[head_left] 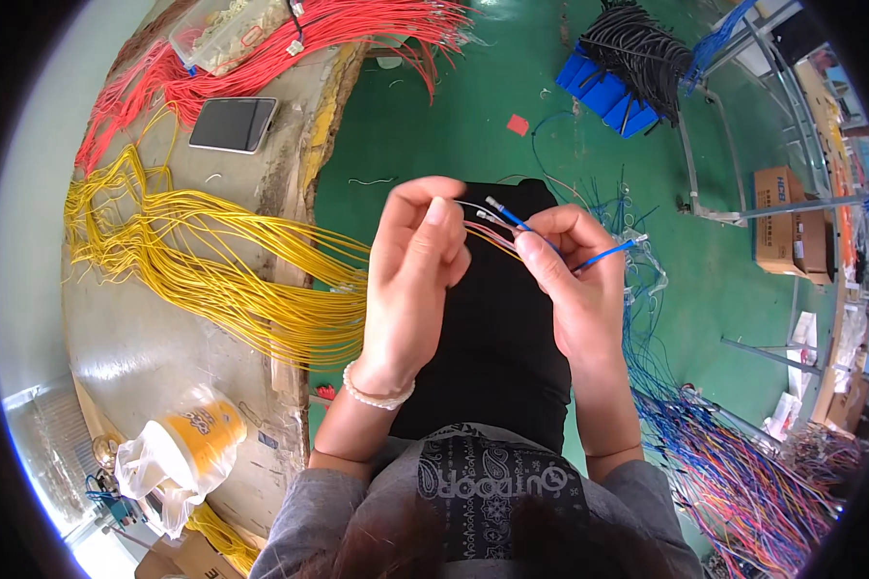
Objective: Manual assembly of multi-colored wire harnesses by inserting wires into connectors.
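Observation:
In front of my lap, my right hand (579,265) pinches a blue wire (515,218) between thumb and fingers. One metal-tipped end points up to the left, and another blue length (603,258) sticks out at the right. My left hand (413,256), a beaded bracelet on its wrist, is closed with thumb and forefinger together. A thin pale wire (475,206) runs from its fingertips toward the right hand. Pink and yellow wires (492,237) stretch between the hands; their held ends are hidden. Beside my left hand, a large bundle of yellow wires (261,275) hangs over the table edge.
On the worn table (232,188) at left lie a phone (233,124), red wires (348,29), a clear box (227,39) and a yellow cup (203,434) in a plastic bag. Multicoloured wires (734,482) fill the lower right. A blue bin (608,92) and carton (787,222) stand beyond.

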The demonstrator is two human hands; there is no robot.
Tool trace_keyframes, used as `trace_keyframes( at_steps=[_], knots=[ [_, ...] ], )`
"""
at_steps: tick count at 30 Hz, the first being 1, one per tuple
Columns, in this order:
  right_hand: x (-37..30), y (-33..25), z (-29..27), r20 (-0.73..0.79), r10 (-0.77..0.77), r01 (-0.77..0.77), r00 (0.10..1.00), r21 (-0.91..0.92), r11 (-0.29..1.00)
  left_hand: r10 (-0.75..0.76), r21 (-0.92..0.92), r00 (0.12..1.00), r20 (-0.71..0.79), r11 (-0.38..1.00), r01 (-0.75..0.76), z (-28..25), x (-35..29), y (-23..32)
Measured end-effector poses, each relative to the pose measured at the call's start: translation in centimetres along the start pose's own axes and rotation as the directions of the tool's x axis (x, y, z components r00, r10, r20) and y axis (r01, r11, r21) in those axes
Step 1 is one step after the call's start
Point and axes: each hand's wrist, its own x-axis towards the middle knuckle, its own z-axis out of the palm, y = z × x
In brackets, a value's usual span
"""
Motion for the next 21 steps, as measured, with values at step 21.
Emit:
trace_keyframes(
  at_steps=[21],
  knots=[
    [-0.5, -0.7, -1.9, -0.008, -0.039, 0.039, 0.999, 0.055, 0.998, 0.044, -0.209, 0.998, 0.038, 0.977, -0.035, 0.1, -0.8, -1.2]
  ],
)
